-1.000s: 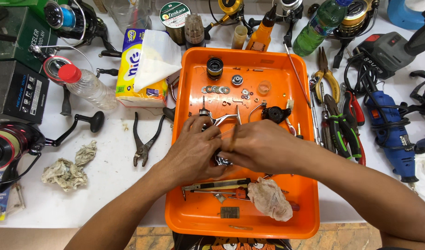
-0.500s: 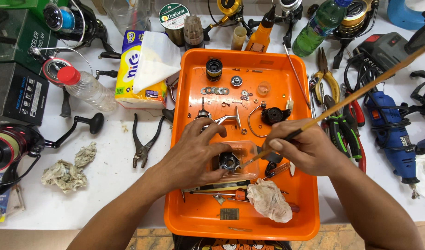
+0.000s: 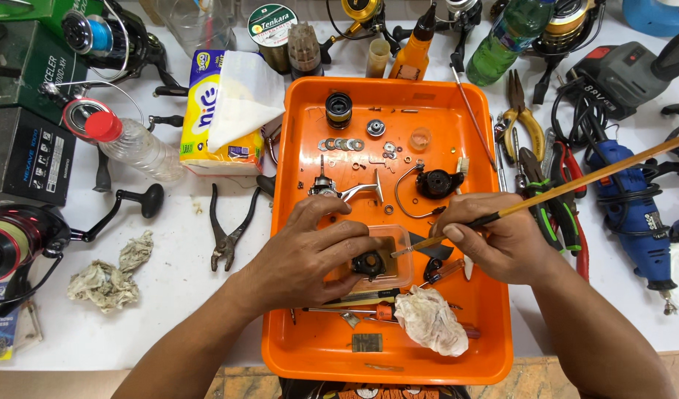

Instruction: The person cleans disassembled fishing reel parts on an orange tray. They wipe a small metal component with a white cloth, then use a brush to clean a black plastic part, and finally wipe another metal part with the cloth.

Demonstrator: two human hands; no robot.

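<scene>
Left hand: the left hand (image 3: 310,255) lies palm-down inside the shallow orange plastic tray (image 3: 317,347), fingers curled and closed on a small black round reel part (image 3: 369,264), steadying it with thumb and fingertips.
Right hand: the right hand (image 3: 498,240) is closed in a pen-like pinch on a long thin brush with a tan wooden handle (image 3: 576,181); the handle runs up and to the right past the tray's edge, and the tip points down-left at the black part.
Black part: it sits in a small clear square plastic dish (image 3: 395,258) in the tray's lower middle, between the two hands, with the brush tip just beside it.
Tray contents: a crumpled white cloth (image 3: 430,319) lies near the front rim; a row of small metal washers (image 3: 341,144) and a black cylindrical spool (image 3: 339,108) lie toward the back; a bent wire bail with a black rotor piece (image 3: 435,183) lies just behind the right hand.
Table left of tray: dark slip-joint pliers (image 3: 229,229), a yellow tissue pack with a white sheet pulled up (image 3: 221,111), and a dirty crumpled rag (image 3: 107,277).
Table right of tray: yellow-handled pliers (image 3: 520,118) and a blue rotary power tool (image 3: 631,210).
</scene>
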